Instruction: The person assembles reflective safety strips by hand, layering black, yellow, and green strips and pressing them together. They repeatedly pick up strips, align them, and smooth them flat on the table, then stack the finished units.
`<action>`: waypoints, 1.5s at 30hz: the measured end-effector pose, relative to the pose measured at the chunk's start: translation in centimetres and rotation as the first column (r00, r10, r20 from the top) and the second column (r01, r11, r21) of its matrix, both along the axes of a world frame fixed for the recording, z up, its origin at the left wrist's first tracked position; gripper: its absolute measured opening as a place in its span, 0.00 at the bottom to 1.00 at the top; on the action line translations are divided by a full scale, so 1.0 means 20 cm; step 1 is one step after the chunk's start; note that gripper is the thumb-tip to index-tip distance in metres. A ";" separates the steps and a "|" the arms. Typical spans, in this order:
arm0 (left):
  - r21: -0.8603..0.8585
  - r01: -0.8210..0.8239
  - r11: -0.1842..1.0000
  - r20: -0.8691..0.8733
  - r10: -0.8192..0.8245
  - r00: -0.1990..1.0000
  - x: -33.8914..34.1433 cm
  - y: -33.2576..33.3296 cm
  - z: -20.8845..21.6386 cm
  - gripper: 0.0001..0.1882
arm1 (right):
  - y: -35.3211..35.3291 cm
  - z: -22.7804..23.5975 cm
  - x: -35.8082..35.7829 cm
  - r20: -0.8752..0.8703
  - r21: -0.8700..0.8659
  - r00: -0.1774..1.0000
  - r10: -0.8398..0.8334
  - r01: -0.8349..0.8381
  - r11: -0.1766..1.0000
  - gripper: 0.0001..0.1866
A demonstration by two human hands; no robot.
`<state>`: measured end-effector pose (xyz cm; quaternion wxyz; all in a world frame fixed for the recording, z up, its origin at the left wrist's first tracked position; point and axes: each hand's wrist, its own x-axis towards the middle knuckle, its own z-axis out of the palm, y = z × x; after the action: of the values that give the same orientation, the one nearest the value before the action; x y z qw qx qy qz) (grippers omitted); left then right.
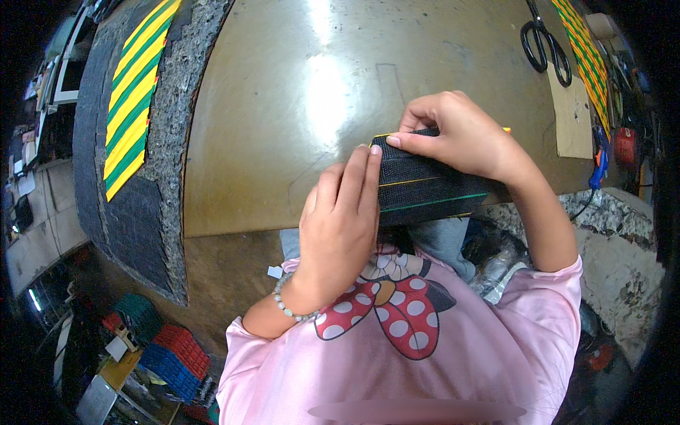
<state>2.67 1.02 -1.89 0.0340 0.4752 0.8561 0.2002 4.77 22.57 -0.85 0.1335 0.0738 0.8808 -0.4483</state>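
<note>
A black woven strip piece [425, 177] with thin yellow and green lines lies at the table's near edge, close to my body. My left hand [340, 202] grips its left end, fingers together and stretched along the edge; the thumb is hidden. At the far edge of the piece, near its upper left corner, my right hand [453, 131] pinches with thumb and bent fingers. A little yellow shows at the corner between the hands and beyond my right wrist. Whether the piece is folded or layered I cannot tell.
On a dark worn board [166, 142] at left lies a yellow-and-green striped woven strip [134, 106]. Black-handled scissors [545, 46], a tan card [569, 113], a patterned woven strip [588, 57] and a blue corded tool [600, 161] are at right. The brown tabletop [269, 142] is shiny.
</note>
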 end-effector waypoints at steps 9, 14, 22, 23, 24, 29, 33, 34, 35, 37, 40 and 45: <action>-0.166 0.096 0.981 -0.176 -0.125 0.976 -0.02 0.02 0.03 0.24 | -0.02 0.13 0.11 -0.075 0.521 0.997 -0.022 0.058 0.852 0.22; -0.225 0.088 0.970 -0.216 -0.138 0.967 -0.02 0.04 0.05 0.23 | 0.13 0.16 0.23 -0.092 0.472 0.988 -0.122 0.151 0.869 0.20; -0.262 0.086 0.961 -0.251 -0.154 0.956 -0.02 0.05 0.06 0.25 | 0.16 0.01 0.31 -0.149 0.336 0.968 -0.201 0.241 0.911 0.18; -0.264 0.089 0.960 -0.248 -0.157 0.956 -0.02 0.05 0.06 0.25 | 0.17 0.00 0.31 -0.137 0.351 0.970 -0.203 0.239 0.906 0.19; -0.267 0.092 0.959 -0.244 -0.160 0.956 -0.02 0.05 0.06 0.26 | 0.17 0.00 0.31 -0.162 0.368 0.967 -0.195 0.243 0.898 0.19; -0.296 0.104 0.950 -0.217 -0.173 0.961 -0.02 0.05 0.08 0.26 | 0.16 0.00 0.30 -0.174 0.365 0.963 -0.206 0.258 0.895 0.19; -0.307 0.116 0.945 -0.190 -0.180 0.965 -0.02 0.05 0.08 0.27 | 0.16 -0.01 0.31 -0.189 0.373 0.961 -0.200 0.259 0.891 0.18; -0.307 0.117 0.944 -0.184 -0.179 0.966 -0.02 0.05 0.08 0.27 | 0.17 -0.02 0.31 -0.192 0.359 0.961 -0.200 0.259 0.896 0.18; -0.309 0.118 0.944 -0.177 -0.179 0.968 -0.02 0.05 0.09 0.27 | 0.17 -0.02 0.32 -0.191 0.353 0.960 -0.203 0.260 0.899 0.18; -0.313 0.119 0.942 -0.169 -0.179 0.969 -0.01 0.05 0.09 0.27 | 0.17 -0.02 0.32 -0.204 0.349 0.959 -0.198 0.260 0.900 0.18; -0.324 0.117 0.939 -0.170 -0.179 0.969 -0.01 0.06 0.10 0.27 | 0.16 -0.03 0.32 -0.244 0.352 0.953 -0.181 0.261 0.899 0.18; -0.320 0.118 0.940 -0.117 -0.163 0.980 -0.02 0.09 0.14 0.26 | 0.15 -0.02 0.32 -0.260 0.347 0.951 -0.165 0.252 0.903 0.17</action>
<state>2.24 2.76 0.85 0.0618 0.5369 0.8410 0.0254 11.23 25.67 -1.15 -0.0326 0.1412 0.9466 -0.2881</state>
